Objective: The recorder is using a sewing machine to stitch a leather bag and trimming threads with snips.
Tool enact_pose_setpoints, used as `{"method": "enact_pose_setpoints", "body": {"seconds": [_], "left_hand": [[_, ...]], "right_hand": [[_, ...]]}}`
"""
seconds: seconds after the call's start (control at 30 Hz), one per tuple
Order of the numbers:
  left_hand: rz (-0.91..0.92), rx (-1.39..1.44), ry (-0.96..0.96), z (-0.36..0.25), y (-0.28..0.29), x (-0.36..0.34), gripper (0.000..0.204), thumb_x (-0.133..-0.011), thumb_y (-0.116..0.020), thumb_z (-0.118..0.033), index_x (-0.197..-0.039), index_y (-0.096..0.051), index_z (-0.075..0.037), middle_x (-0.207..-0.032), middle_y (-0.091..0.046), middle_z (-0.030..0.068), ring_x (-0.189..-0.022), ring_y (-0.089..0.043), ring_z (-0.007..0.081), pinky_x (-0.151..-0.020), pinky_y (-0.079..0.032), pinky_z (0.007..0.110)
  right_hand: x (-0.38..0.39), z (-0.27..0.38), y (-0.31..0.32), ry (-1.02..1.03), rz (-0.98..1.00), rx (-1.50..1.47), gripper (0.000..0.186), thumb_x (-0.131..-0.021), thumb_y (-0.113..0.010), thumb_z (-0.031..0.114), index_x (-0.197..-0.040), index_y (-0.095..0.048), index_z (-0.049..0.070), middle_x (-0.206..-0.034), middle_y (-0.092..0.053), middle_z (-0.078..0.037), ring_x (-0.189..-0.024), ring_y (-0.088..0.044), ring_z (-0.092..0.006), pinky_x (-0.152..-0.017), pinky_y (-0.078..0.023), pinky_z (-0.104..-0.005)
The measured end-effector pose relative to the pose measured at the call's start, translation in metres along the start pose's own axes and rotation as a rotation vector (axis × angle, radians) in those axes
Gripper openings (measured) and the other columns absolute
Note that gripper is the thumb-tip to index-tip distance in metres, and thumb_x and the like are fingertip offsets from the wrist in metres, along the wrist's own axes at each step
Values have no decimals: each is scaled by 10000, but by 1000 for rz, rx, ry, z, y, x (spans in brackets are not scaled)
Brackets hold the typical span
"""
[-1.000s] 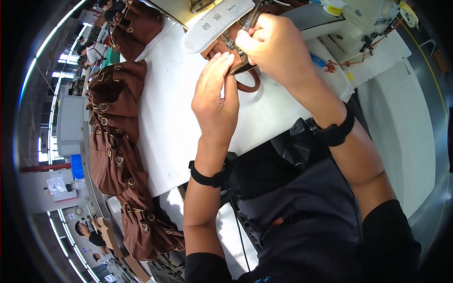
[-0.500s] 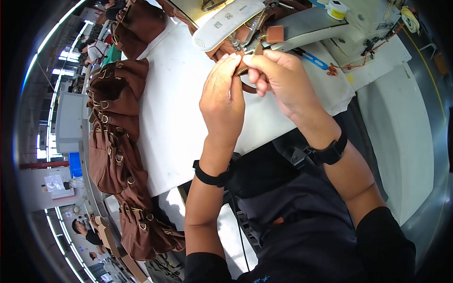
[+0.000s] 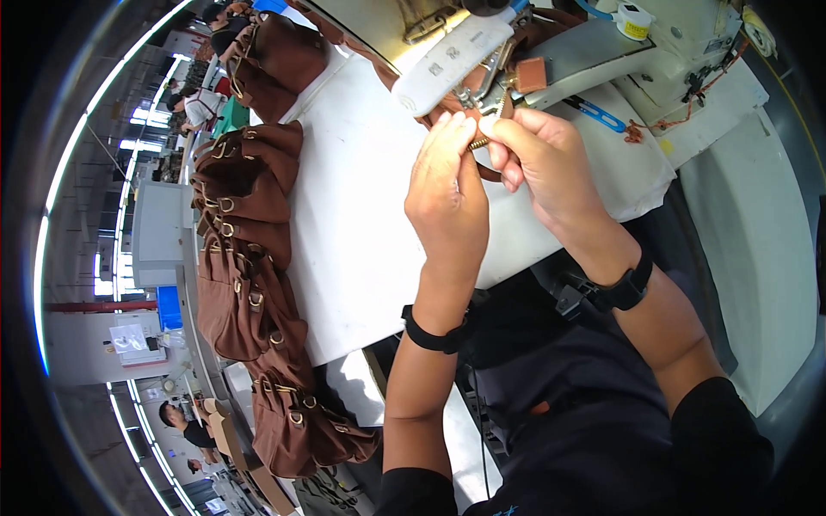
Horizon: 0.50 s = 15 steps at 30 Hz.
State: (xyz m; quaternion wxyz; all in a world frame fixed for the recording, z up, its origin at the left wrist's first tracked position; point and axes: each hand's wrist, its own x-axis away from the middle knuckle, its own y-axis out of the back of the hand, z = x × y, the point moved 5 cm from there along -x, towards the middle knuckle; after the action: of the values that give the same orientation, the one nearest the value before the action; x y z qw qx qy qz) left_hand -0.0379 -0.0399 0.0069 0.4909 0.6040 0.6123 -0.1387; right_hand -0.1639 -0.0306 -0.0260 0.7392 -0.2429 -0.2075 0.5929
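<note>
A zipper (image 3: 479, 144) with brass-coloured teeth runs up toward the presser foot of a white sewing machine (image 3: 452, 70). My left hand (image 3: 447, 193) has its fingers pressed together over the brown leather and the zipper's near end. Beside it my right hand (image 3: 551, 163) pinches the zipper edge between thumb and fingers, the other fingers curled in. The fingertips of both hands almost meet. Brown leather (image 3: 443, 109) shows under the machine head, and a strap-like brown loop (image 3: 489, 173) hangs below the fingers. My fingers hide part of the zipper.
Several brown leather bags (image 3: 249, 297) line the left side of the white table (image 3: 353, 215). A small brown block (image 3: 531, 75) sits by the needle area. To the right are a blue tool (image 3: 596, 113), orange thread (image 3: 634, 132) and a white bottle (image 3: 634, 21). Other people are far left.
The whole view has shifted, so hands, machine and bags appear farther right and slightly lower. Both hands keep the same hold on the zipper, with little movement relative to the machine.
</note>
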Motion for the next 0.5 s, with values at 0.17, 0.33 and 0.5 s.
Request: {"method": "enact_pose_setpoints", "body": {"seconds": [0.17,0.33,0.5], "left_hand": [[10,-19,-11,3,1,-3,256,-909,-605,126,-1106,-730,22,-1159,-747,169,-1194,-685,336,-1021,-540,419],[-2,-12,-5,3,0,-4,265,-911,-614,122,-1128,-725,17,-1158,-745,173,-1180,-691,332,-1009,-551,414],[-28,-37,21,2,-1,1,240,-909,-663,87,-1132,-727,23,-1157,-749,162,-1135,-712,284,-993,-548,381]], "right_hand": [[0,2,-2,26,0,31,202,-965,-657,155,-813,-664,22,-673,-628,-9,-523,-498,-50,-512,-404,-216],[1,4,-3,48,2,109,202,-977,-648,147,-835,-666,4,-683,-641,-13,-535,-517,-40,-504,-417,-207],[1,7,-1,165,57,181,203,-986,-634,130,-841,-665,-9,-716,-677,-35,-537,-561,-48,-517,-457,-207]]}}
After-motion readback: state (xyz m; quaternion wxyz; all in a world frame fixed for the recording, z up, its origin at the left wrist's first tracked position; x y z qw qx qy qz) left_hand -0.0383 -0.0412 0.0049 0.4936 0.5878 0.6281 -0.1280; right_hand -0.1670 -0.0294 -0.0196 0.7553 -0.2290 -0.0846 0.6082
